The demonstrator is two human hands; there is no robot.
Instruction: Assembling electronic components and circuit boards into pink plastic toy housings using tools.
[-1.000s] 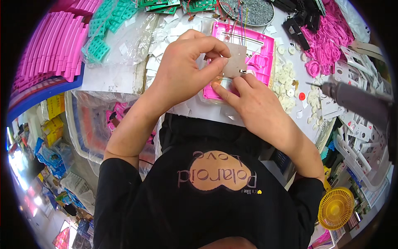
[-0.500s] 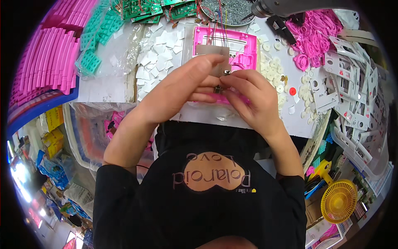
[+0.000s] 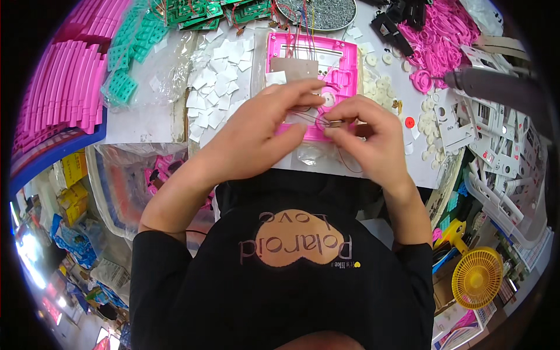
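A pink plastic housing [image 3: 353, 55] lies face down before me, with a greyish-brown circuit board [image 3: 294, 68] on its far part and red, blue and dark wires running off the far edge. My right hand [image 3: 373, 131] is closed in a pinch on a small metal part [image 3: 334, 123] with thin wires, held just above the housing's near right side. My left hand [image 3: 256, 131] reaches over the housing's left side, fingers stretched and thumb apart, near the wires. It partly hides the housing. A white paper square [image 3: 276, 77] sits by the board's near left edge.
White squares [image 3: 219, 76] are strewn left of the housing, white round pieces [image 3: 379, 87] right of it. A dark electric screwdriver [image 3: 496, 87] hangs at the right, over white panels [image 3: 501, 137]. Pink rings [image 3: 434, 38], green boards [image 3: 192, 10] and a screw dish [image 3: 326, 14] lie farther back.
My right hand has drawn the small metal part to the right and nearer me. My left thumb has swung down, uncovering the housing's middle. The screwdriver has swung right and nearer.
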